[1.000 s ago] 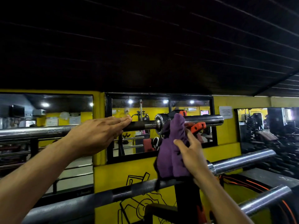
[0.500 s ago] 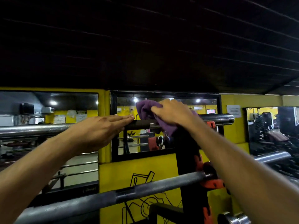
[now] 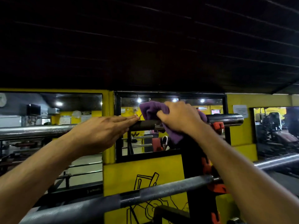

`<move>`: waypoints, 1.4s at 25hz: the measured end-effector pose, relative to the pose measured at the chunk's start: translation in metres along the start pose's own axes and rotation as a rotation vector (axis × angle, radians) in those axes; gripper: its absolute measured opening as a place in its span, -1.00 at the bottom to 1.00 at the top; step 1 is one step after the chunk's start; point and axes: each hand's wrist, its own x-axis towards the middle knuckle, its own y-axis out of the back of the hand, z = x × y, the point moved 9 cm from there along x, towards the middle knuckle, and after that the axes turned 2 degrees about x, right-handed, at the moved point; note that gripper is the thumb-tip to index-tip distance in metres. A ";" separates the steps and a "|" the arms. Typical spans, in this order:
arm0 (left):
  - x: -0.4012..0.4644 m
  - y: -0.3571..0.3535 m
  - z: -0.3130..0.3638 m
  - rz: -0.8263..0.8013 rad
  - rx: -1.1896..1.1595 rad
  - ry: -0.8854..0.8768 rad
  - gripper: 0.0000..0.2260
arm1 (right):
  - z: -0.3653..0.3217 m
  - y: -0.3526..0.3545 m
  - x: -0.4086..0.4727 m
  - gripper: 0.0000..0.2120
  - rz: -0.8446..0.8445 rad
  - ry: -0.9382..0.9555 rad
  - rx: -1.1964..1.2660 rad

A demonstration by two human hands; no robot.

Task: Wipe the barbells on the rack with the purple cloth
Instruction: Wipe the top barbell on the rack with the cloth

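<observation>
The top barbell [image 3: 35,130] runs across the view at chest height, its right sleeve [image 3: 226,119] jutting past the rack. My right hand [image 3: 179,118] grips the purple cloth [image 3: 150,109] bunched over this bar near its collar. My left hand [image 3: 103,131] rests flat on the bar just left of the cloth, fingers straight. A second barbell [image 3: 145,194] lies lower and nearer, passing under both forearms. The black rack upright [image 3: 192,167] with orange hooks [image 3: 217,126] holds the bars; my right arm hides part of it.
A yellow wall [image 3: 145,168] with mirrors [image 3: 48,113] stands right behind the rack. The dark ceiling [image 3: 145,38] hangs low overhead. Another bar end [image 3: 275,162] sticks out at the right, with gym machines [image 3: 275,131] behind it.
My right hand lifted the cloth from below the bar up over the top bar and now clamps it there. My left hand stayed flat on the bar.
</observation>
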 end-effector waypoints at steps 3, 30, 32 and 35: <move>-0.001 0.001 0.000 0.008 0.014 -0.019 -0.52 | 0.001 -0.030 0.039 -0.62 -0.627 -0.052 0.110; 0.001 -0.008 -0.009 0.014 -0.026 -0.014 -0.47 | 0.003 -0.121 -0.119 -0.63 0.268 -1.110 2.263; 0.003 -0.008 -0.009 0.023 -0.003 -0.021 -0.49 | 0.010 -0.103 -0.096 -0.61 0.302 -1.070 2.336; 0.003 -0.006 -0.010 0.041 -0.003 -0.008 -0.55 | 0.005 -0.094 -0.092 -0.68 0.245 -0.963 2.324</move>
